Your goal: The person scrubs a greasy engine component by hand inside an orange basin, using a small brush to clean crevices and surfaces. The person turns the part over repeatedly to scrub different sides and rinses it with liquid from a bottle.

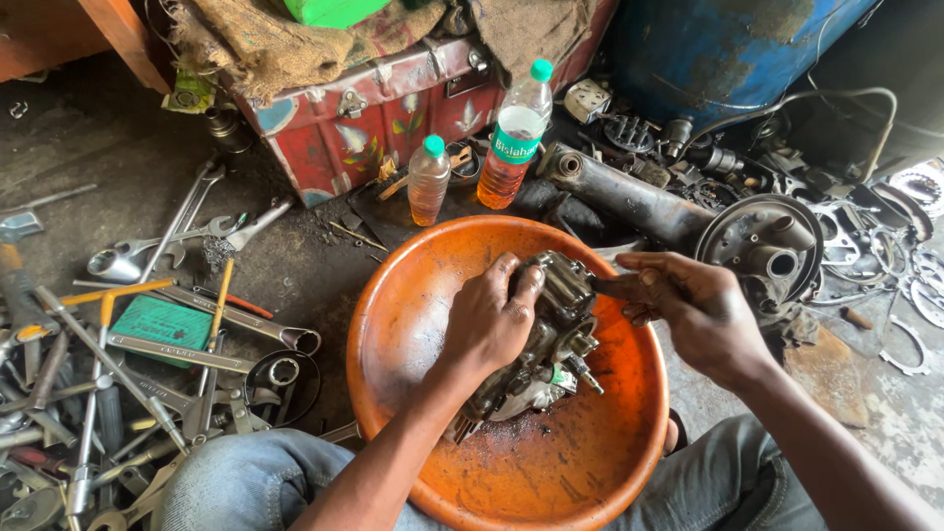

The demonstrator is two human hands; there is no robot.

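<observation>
Head view. The grimy grey metal engine assembly [546, 334] lies in the middle of the round orange plastic basin [413, 315], which rests on the person's lap above the blue denim trousers [236, 482].

Left hand [487, 320]: fingers curled over the upper left of the assembly, closed on it and pressing it down against the basin floor.

Right hand [693, 305]: fingers closed around a dark tool or lever [615, 287] at the assembly's upper right end; what kind of tool it is cannot be told at this resolution.

Step in hand, by judgement: working a part at the assembly's top end, with the left hand as brace. The next move calls for a steady hold-down by the left hand while the right turns or pries.

Orientation: the long axis runs diagonally, from the basin's near-left rim toward its far-right rim. The bulkier end points far-right; the thin protruding studs point near-left.
</observation>
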